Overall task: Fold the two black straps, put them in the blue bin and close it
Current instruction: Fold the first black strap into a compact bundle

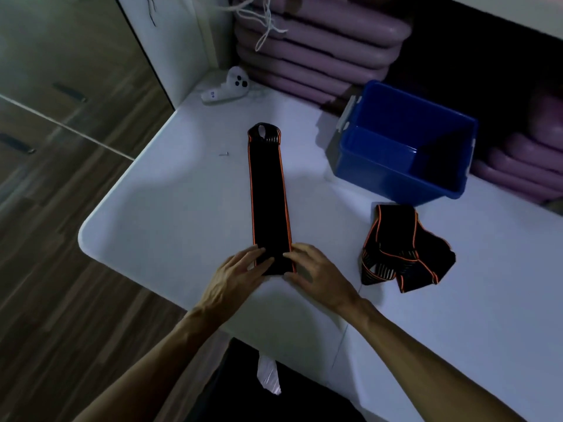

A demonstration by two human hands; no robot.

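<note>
First strap laid flat, folding not yet done

Both hands, left [240, 269] and right [310, 268], press flat fingers on strap [268, 193]; second strap [402, 254] crumpled, bin [380, 159] open, empty.

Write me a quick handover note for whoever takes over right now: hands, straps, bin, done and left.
Left hand and right hand: both on the near end of the flat strap, fingers at its corners.
Second strap: in a loose heap to the right.
Blue bin: open, nothing seen inside; no lid in view.
Done: one strap laid out straight.
Left: fold both, put them in the bin, close it.
</note>
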